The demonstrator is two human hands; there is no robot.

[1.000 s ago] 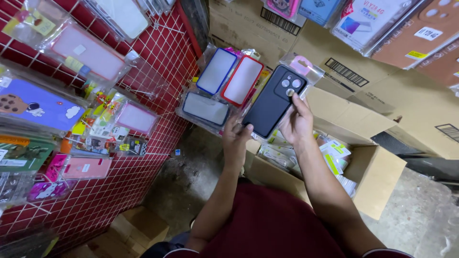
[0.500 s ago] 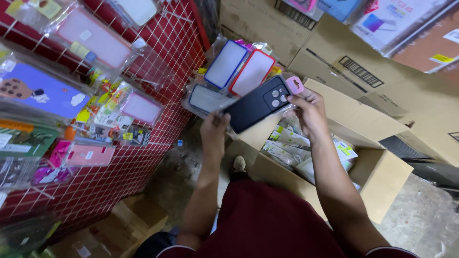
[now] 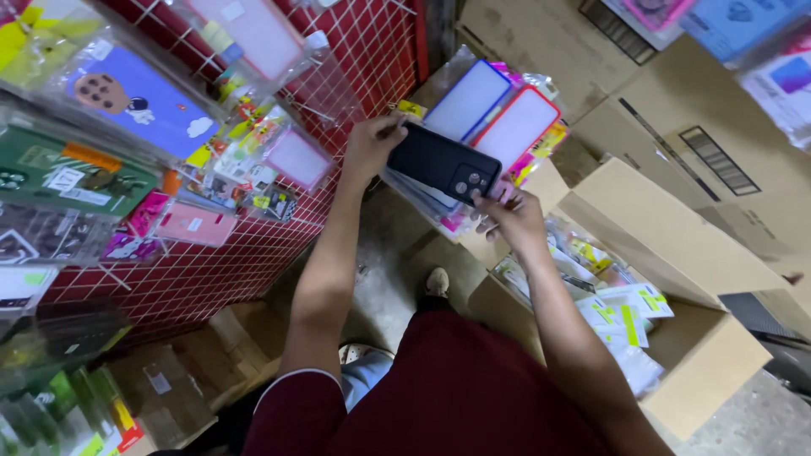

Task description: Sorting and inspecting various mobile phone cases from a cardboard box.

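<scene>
Gripping the black phone case (image 3: 441, 162) at its ends above the open cardboard box (image 3: 676, 338), left hand (image 3: 369, 143) at ten o'clock, right hand (image 3: 507, 211) at four, fingers clenched on it, they would do well, I think, to keep the bagged cases (image 3: 498, 118) beneath supported.

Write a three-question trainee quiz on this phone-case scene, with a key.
1. True or false: both hands hold the black phone case.
2. Which colour is the wire grid wall where packaged cases hang? A green, B red, C white.
3. What lies below the right hand, with packets inside?

Key
1. True: the left hand grips its upper end, the right hand its camera end.
2. B.
3. An open cardboard box.
</scene>
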